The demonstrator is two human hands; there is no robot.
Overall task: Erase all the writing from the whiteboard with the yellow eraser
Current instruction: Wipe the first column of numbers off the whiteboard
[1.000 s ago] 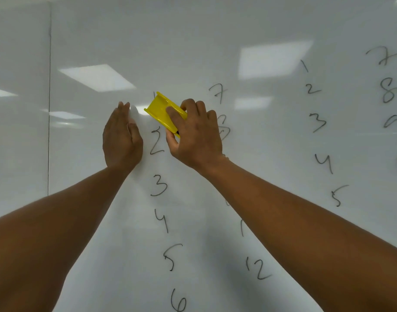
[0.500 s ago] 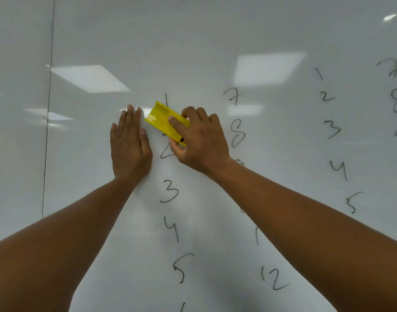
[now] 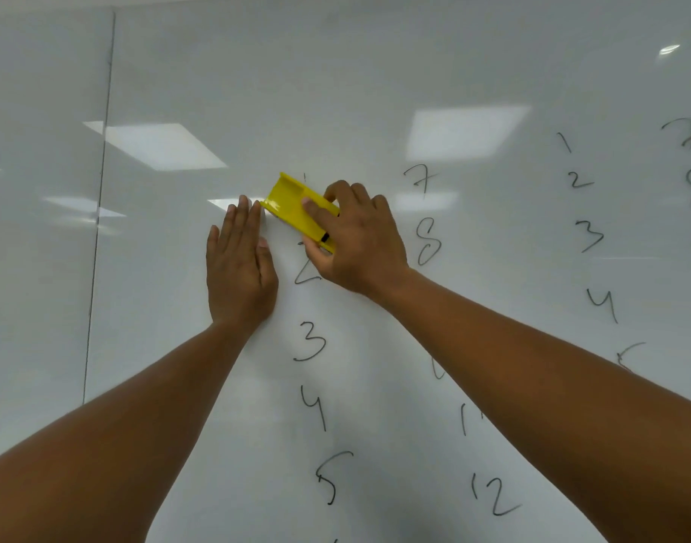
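The whiteboard [image 3: 336,92] fills the view, with columns of handwritten black numbers. My right hand [image 3: 355,241] grips the yellow eraser [image 3: 293,205] and holds it tilted against the board over the top of the left column, where only a trace of the 1 [image 3: 304,177] shows above it. The 2 [image 3: 306,274] below is partly hidden by that hand. My left hand [image 3: 240,260] lies flat on the board with straight fingers, just left of the eraser. The 3 [image 3: 310,342], 4 [image 3: 314,405] and 5 [image 3: 330,476] follow beneath.
A second column, 7 [image 3: 422,182], 8 [image 3: 428,241] and 12 [image 3: 493,495], runs to the right, partly behind my right forearm. Further right are more numbers [image 3: 589,233]. A vertical panel seam [image 3: 99,213] runs down the left. Ceiling lights reflect on the board.
The view has shifted so the writing sits lower and further right. The eraser has slid down over the 1, so less of that digit shows. My left hand stays flat beside it.
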